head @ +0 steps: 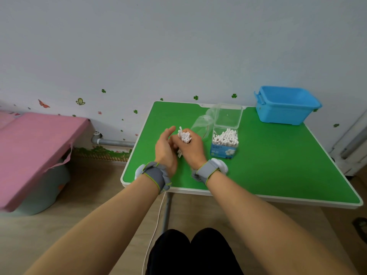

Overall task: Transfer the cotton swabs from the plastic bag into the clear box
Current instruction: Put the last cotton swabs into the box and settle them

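My right hand (191,148) is closed around a bundle of white cotton swabs (184,136), whose tips stick up above my fist. My left hand (165,149) is beside it on the left, fingers apart, palm turned toward the bundle. A few swab ends poke out below, between the two hands. The clear box (224,150) stands just right of my right hand, with a blue label on its front, its hinged lid (228,116) tipped back, and many swabs standing inside. The clear plastic bag (202,123) lies flat behind my hands and looks empty.
A blue plastic bin (286,105) sits at the table's far right corner. The green table (278,165) with a white rim is bare on its right half. A pink-covered surface (33,151) stands to the left on the floor.
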Demonstrator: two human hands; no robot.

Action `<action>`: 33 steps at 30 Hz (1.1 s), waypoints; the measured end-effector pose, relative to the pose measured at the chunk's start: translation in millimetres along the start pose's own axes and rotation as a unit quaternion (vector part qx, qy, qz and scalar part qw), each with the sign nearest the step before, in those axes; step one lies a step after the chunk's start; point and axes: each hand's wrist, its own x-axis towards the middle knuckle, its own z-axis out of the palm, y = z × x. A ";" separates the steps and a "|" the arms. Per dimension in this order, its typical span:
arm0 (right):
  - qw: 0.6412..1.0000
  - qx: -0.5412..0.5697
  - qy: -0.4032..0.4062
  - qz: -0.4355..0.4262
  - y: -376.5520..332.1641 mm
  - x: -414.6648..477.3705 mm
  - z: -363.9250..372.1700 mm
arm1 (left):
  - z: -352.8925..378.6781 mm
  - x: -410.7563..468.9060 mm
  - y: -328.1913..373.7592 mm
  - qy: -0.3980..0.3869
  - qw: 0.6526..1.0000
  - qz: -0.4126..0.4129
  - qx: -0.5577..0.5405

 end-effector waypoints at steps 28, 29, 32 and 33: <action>0.998 -0.014 0.062 0.017 0.4 -7.8 13.0 | 1.1 2.2 -9.5 0.001 0.923 0.215 0.320; 0.996 -0.048 0.068 0.010 -0.1 -8.3 12.4 | -1.2 4.4 -9.8 -0.016 0.894 0.241 0.378; 0.979 -0.177 0.087 -0.049 2.7 -3.6 8.8 | -5.7 7.0 -9.4 -0.044 0.853 0.256 0.452; 0.981 -0.175 0.060 -0.062 4.4 -4.8 9.9 | -5.2 5.6 -8.7 -0.048 0.857 0.252 0.446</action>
